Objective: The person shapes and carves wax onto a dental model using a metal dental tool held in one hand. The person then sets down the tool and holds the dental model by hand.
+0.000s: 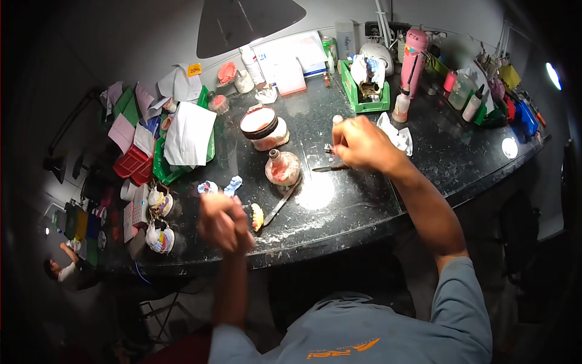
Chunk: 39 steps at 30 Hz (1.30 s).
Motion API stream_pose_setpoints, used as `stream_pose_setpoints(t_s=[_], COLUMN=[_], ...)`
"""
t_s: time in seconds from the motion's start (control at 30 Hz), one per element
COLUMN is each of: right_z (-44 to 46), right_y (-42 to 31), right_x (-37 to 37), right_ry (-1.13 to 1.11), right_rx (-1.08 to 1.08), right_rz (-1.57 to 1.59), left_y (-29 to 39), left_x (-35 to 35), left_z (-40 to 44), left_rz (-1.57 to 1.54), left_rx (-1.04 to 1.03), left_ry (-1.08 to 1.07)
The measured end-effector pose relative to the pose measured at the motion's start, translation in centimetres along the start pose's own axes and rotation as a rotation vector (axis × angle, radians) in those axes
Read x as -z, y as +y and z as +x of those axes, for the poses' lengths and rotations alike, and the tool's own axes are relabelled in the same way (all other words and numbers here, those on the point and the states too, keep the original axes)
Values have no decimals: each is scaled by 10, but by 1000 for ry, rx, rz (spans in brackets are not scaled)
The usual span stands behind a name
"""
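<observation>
My left hand [224,221] is over the left front of the bench, smeared by motion; whether it holds anything does not show. Just right of it is a small yellow, tooth-like piece [257,216]. A long-bladed tool [282,205] lies beside a round glass spirit burner [283,170] with a metal neck. My right hand [365,144] is at mid-bench, fingertips pinched together and pointing down; anything in them is hidden. Under its fingers lies a dark-handled tool [329,167], and near the fingertips is a small metallic bit [328,147].
Behind the burner stands a round pink-filled jar [259,123]. A green bin [368,104], pink bottle [414,64] and crumpled tissue [397,134] are behind my right hand. Dental models [160,238] and paper-filled bins [188,136] stand left. A lamp shade [245,25] hangs above.
</observation>
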State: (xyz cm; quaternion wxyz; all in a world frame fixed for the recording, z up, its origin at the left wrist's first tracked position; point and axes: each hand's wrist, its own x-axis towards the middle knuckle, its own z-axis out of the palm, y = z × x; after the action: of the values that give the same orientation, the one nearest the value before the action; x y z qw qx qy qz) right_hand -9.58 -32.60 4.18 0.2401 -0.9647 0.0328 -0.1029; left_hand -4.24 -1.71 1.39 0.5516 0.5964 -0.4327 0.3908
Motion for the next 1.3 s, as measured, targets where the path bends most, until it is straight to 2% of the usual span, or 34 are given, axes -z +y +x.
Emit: stream_pose_setpoints(t_s=[0.03,0.1,0.17,0.23,0.27,0.3,0.37,0.4,0.5,0.53,0.77,0.93,1.07,1.17,1.3], right_z=[10,27,26,19,16,12,10,12,15,15,21,20,20,21,21], right_y=[2,14,13,11,9,9,8,7,7,7,24,41,43,39,38], right_x=[-4,-26,-45,-48,-46,-47,-49,-50,-51,-50,-35,-29,-35,-36,-34], right_ry=[82,445,702,694,705,685,550,493,363,349,500,324,238,263,190], right_rx=[-28,129,135,244,318,332,282,267,204,193,82,-49,-32,-2,-10], right_rz=[2,-29,-33,-61,-89,-64,51,102,216,210,73,35,15,55,120], left_y=[-28,-63,-117,-136,-133,-131,-121,-113,-103,-101,-101,-109,-111,-111,-111], left_x=[0,-9,-15,-12,-10,-8,0,0,-1,-3,-7,-5,-3,-2,-2], left_z=[14,42,41,29,23,20,17,19,21,23,18,20,20,21,21], left_rz=[49,54,-90,-57,105,143,223,218,283,303,337,362,358,330,255], left_rx=[-7,299,534,542,529,484,403,449,420,345,196,212,221,229,370], left_ry=[-12,-30,-29,-77,-95,-147,-245,-257,-334,-350,-428,-438,-419,-420,-399])
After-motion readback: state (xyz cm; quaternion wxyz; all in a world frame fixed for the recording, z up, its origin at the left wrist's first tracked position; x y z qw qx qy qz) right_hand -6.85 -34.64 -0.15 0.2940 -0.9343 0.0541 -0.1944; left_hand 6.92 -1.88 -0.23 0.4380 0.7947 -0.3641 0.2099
